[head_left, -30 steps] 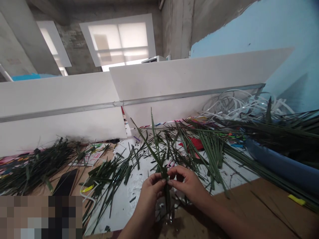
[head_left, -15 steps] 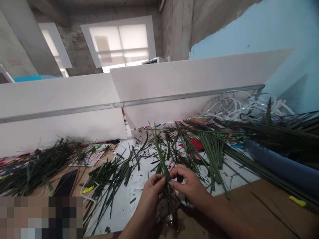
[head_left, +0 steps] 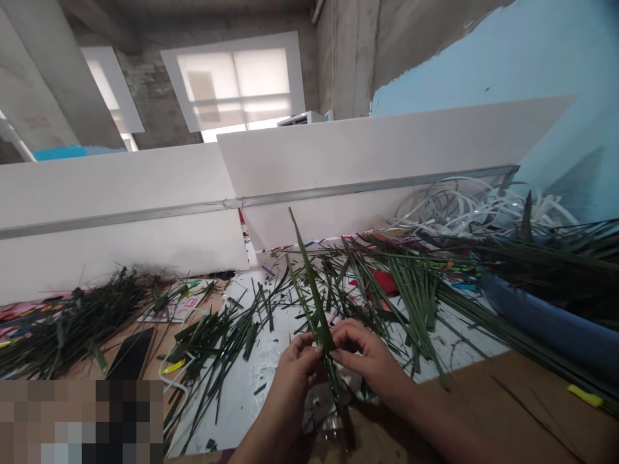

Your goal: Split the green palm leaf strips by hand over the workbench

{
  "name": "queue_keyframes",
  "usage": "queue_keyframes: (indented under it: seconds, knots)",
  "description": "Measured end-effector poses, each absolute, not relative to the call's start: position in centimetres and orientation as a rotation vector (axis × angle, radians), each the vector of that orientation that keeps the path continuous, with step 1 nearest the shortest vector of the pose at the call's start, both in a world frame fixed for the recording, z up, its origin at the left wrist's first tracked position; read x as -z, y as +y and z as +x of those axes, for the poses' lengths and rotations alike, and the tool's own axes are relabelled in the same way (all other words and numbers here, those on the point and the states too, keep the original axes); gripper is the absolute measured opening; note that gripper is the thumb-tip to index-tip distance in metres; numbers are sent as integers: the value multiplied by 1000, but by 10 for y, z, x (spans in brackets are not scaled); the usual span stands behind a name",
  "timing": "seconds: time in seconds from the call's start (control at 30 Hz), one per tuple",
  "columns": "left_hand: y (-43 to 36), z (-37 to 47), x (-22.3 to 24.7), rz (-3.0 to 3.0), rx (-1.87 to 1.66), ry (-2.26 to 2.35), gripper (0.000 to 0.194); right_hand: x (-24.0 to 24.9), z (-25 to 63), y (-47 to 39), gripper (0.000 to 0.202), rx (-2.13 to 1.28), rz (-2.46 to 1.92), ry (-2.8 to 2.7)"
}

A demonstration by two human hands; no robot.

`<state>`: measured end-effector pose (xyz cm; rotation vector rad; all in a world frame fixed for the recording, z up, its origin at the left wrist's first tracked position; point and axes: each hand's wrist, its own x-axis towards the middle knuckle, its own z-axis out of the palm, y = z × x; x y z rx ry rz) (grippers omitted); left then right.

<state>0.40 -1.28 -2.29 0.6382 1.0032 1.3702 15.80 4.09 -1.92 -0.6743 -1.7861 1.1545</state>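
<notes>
Long green leaf strips stand nearly upright between my two hands, their narrow tips pointing away from me and their lower ends hanging toward the table edge. My left hand pinches them from the left between thumb and fingers. From the right, my right hand grips the same strips, its thumb close to the left thumb. Beneath and beyond the hands, cut leaf pieces lie scattered over a wet white sheet. A fan of loose leaf strips rests just right of the hands.
A blue basin heaped with long leaves stands at the right. Coiled white straps lie behind it. At the left are a leaf pile, a black phone-like slab and a yellow piece. White panels close off the back.
The leaf strips have shifted between my fingers: one broad blade now reaches higher, with a thinner one apart at its left. Both hands stay almost in place.
</notes>
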Motion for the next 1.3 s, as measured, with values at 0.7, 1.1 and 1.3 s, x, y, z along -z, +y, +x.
queue_keyframes:
  seconds: [0.7,1.1,1.3]
  knots:
    - [-16,10,21,791,-1260,1167,29,14,156,41,33,-1305,-703,-1272]
    - [-14,10,25,744,-1316,1224,28,15,153,33,27,-1514,-618,-1375]
    - [-14,6,17,711,-1332,1111,27,20,153,33,24,-1498,-632,-1430]
